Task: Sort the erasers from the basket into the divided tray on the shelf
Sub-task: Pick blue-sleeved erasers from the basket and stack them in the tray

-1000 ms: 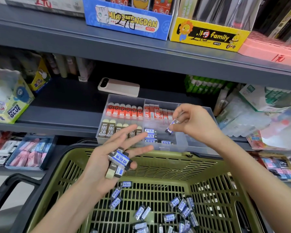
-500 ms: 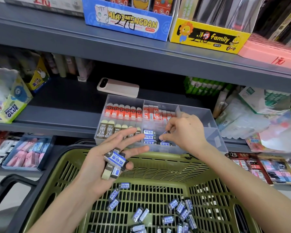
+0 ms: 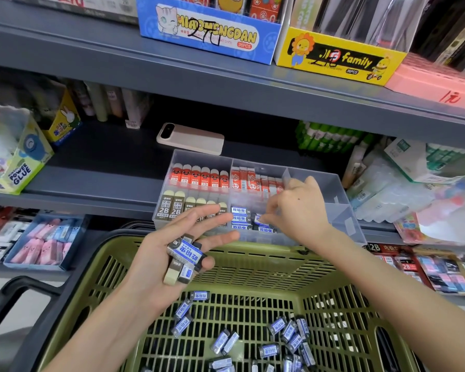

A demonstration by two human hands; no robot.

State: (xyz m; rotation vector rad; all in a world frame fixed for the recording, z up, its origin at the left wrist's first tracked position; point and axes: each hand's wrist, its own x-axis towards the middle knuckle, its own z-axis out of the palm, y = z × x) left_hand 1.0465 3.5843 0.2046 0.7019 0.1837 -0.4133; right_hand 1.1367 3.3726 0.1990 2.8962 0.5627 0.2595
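Right hand (image 3: pixel 301 210) has sunk into the tray (image 3: pixel 345 224), pinching an eraser (image 3: pixel 261 220); left hand (image 3: pixel 153 267) grips erasers (image 3: pixel 186 254).

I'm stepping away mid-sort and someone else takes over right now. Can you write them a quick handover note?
Left hand: palm up over the basket, thumb holding a handful of erasers.
Right hand: fingertips at a blue eraser in the front middle compartment of the divided tray; grip unclear.
Done: rows of erasers stand in four compartments.
Left: the handful, plus many loose erasers on the basket floor.
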